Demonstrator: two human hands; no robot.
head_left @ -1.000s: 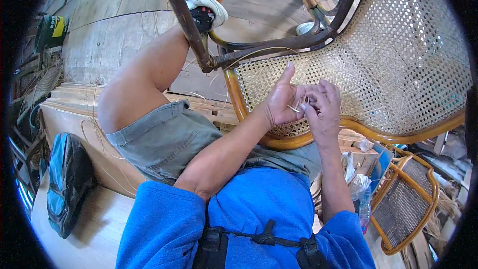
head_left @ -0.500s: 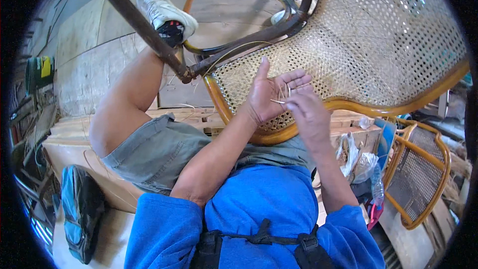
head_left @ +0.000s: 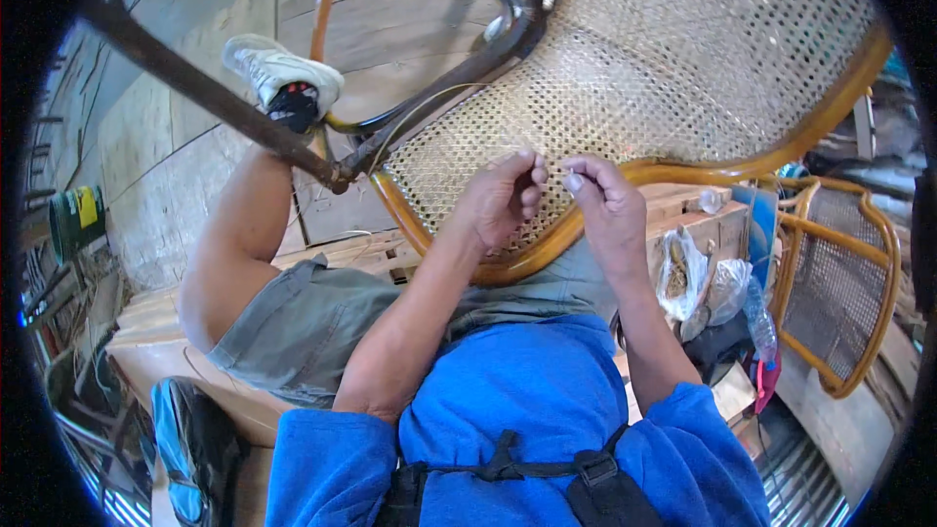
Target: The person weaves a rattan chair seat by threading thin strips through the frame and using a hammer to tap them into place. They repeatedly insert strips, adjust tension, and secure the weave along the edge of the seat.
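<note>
I see both hands on the woven cane panel (head_left: 625, 88) of the chair frame (head_left: 683, 174) over the lap. Left hand (head_left: 503, 197) curled, fingertips pinched; right hand (head_left: 603, 203) pinched beside it. Strand too thin to confirm.

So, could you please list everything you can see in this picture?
Cane chair seat: one, pale woven mesh in an orange-tan frame, propped in front of the person.
Cane strand: one, pale, looping off the seat's left edge.
Second cane chair: one, orange-tan, right.
Plastic bags: two, clear, beside the right forearm.
Can: one, green and yellow, far left.
Shoe: one, white, on the raised foot.
Left hand: resting on the weave.
Right hand: fingertips pinched at the weave.
</note>
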